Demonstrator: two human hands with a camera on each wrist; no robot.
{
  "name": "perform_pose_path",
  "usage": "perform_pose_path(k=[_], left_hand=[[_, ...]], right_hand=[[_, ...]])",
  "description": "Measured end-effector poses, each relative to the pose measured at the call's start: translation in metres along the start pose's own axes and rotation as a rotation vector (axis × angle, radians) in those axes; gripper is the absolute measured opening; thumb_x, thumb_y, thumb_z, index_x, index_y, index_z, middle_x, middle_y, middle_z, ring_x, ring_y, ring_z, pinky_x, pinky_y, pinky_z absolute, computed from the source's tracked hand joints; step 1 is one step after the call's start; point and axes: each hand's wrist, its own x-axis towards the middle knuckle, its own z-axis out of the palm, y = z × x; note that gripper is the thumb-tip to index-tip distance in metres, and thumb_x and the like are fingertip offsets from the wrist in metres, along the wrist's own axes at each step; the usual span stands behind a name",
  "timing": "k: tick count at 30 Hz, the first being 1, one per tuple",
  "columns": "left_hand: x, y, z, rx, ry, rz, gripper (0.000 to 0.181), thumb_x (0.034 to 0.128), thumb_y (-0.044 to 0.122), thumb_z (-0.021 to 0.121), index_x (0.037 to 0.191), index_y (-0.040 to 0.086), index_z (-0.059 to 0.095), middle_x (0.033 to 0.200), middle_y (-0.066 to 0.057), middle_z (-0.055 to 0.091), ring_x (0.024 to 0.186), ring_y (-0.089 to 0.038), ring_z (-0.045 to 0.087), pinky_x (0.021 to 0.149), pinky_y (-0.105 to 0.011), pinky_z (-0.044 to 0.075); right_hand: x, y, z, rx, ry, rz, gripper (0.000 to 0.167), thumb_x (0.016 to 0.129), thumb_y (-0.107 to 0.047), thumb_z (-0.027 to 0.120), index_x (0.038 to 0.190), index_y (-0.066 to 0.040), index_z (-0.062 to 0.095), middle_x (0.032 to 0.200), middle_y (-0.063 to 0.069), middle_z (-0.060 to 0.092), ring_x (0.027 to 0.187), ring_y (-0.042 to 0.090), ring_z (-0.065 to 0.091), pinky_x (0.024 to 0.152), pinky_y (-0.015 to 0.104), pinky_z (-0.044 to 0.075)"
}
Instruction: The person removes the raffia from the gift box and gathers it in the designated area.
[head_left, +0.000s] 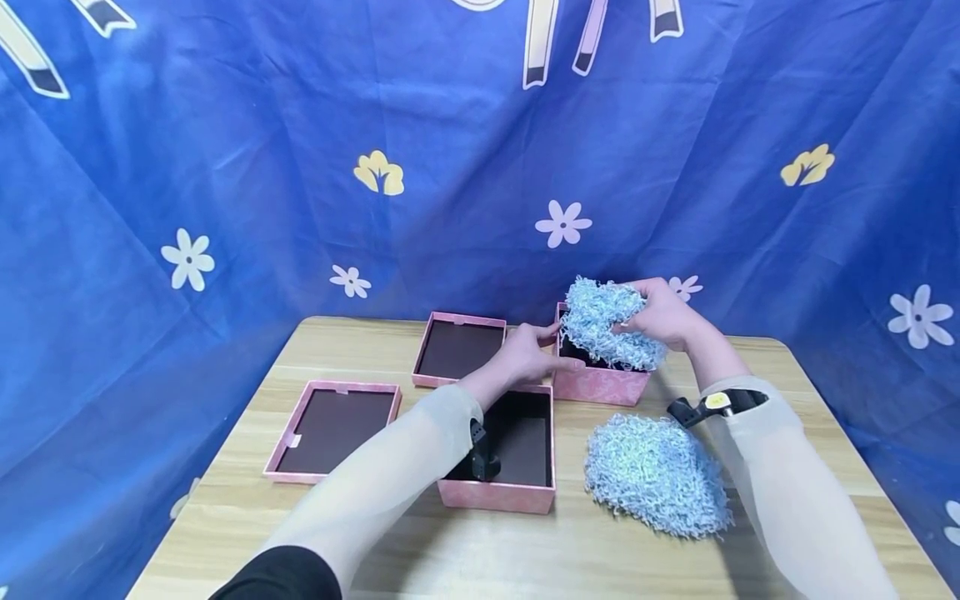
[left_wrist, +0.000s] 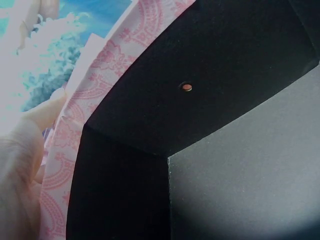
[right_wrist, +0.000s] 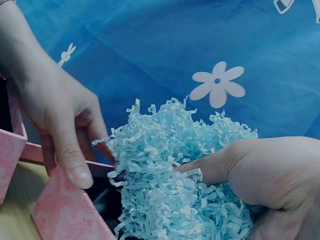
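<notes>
My right hand (head_left: 663, 315) grips a clump of light-blue shredded paper (head_left: 600, 321) over the far pink box (head_left: 602, 386). In the right wrist view its thumb and finger dig into the crinkled strips (right_wrist: 165, 170). Part of the box's dark inside shows below the clump. At the left side of that box, my left hand (head_left: 525, 354) holds the wall, its thumb over the rim near the front corner, as the right wrist view shows. The near pink box (head_left: 498, 497), dark inside, stands under my left forearm; no paper shows in it.
A second mound of blue shredded paper (head_left: 656, 475) lies on the wooden table (head_left: 420, 558), beside my right forearm. Two shallow pink lids lie inside-up at the left: one farther back (head_left: 460, 350), one nearer (head_left: 333, 432). Behind the table hangs a blue patterned cloth (head_left: 465, 233).
</notes>
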Motion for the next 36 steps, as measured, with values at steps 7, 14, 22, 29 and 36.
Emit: perform_pose_path(k=[7,14,22,29,36], left_hand=[[0.002,0.0,-0.001,0.005,-0.011,0.003,0.098,0.076,0.051,0.095,0.158,0.022,0.051,0.056,-0.003,0.048,0.05,-0.012,0.025,0.055,-0.029,0.039],[0.0,-0.001,0.0,0.003,0.019,0.041,0.096,0.0752,0.05,0.096,0.156,0.02,0.055,0.087,-0.021,0.066,0.071,-0.018,0.041,0.071,-0.026,0.045],[-0.002,-0.001,0.002,-0.016,0.041,0.05,0.094,0.0743,0.047,0.098,0.155,0.02,0.056,0.149,-0.018,0.058,0.104,-0.022,0.056,0.082,-0.025,0.046],[-0.002,-0.001,0.003,-0.002,0.046,0.036,0.095,0.0747,0.049,0.097,0.155,0.019,0.056,0.138,-0.022,0.065,0.092,-0.022,0.054,0.071,-0.025,0.045],[-0.004,0.001,0.004,-0.04,0.036,0.017,0.095,0.0753,0.046,0.097,0.156,0.02,0.055,0.148,-0.014,0.061,0.123,-0.013,0.059,0.076,-0.022,0.051]], right_hand=[[-0.008,-0.012,-0.018,-0.028,0.039,0.009,0.057,0.077,0.015,0.086,0.131,0.006,0.07,0.113,0.009,0.074,0.098,0.016,0.066,0.084,0.028,0.059],[-0.017,-0.013,-0.034,0.02,0.076,0.0,0.06,0.077,0.016,0.085,0.133,0.01,0.067,0.106,-0.003,0.077,0.094,0.011,0.07,0.081,0.028,0.06],[-0.029,-0.013,-0.054,-0.024,0.112,0.009,0.061,0.078,0.014,0.086,0.135,0.01,0.065,0.106,-0.006,0.076,0.093,0.009,0.069,0.08,0.027,0.06],[-0.043,-0.002,-0.076,-0.097,0.133,0.063,0.059,0.08,0.008,0.088,0.135,0.008,0.066,0.111,-0.004,0.074,0.095,0.01,0.067,0.079,0.028,0.059],[-0.057,0.017,-0.094,-0.166,0.146,0.092,0.057,0.084,0.004,0.087,0.136,0.008,0.065,0.115,-0.002,0.071,0.098,0.007,0.064,0.079,0.027,0.059]])
